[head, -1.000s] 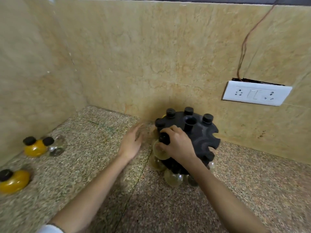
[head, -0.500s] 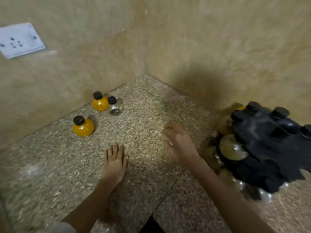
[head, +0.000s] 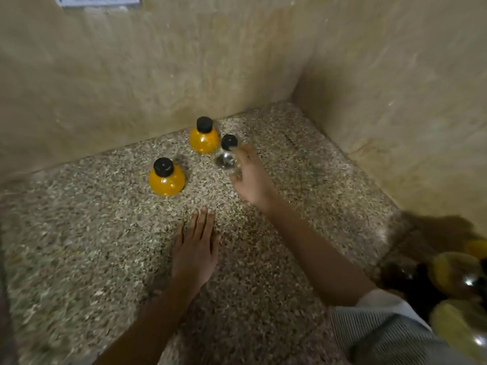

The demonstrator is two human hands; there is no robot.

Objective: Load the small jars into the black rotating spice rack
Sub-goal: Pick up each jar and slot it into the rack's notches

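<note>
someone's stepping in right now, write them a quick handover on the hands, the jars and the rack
Right hand: open, fingers at the clear jar; blur hides whether they touch it.
Left hand: flat on the counter, holding nothing.
Loose near the wall corner: the clear jar, a yellow jar behind it and a nearer yellow jar, all upright and capped.
Spice rack: lower right edge, blurred, already holding several jars.
Left: load these three.

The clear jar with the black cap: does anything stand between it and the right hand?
Nothing visible does. The right hand is already at the clear jar, fingers open beside it; both yellow jars stand to its left.
</note>
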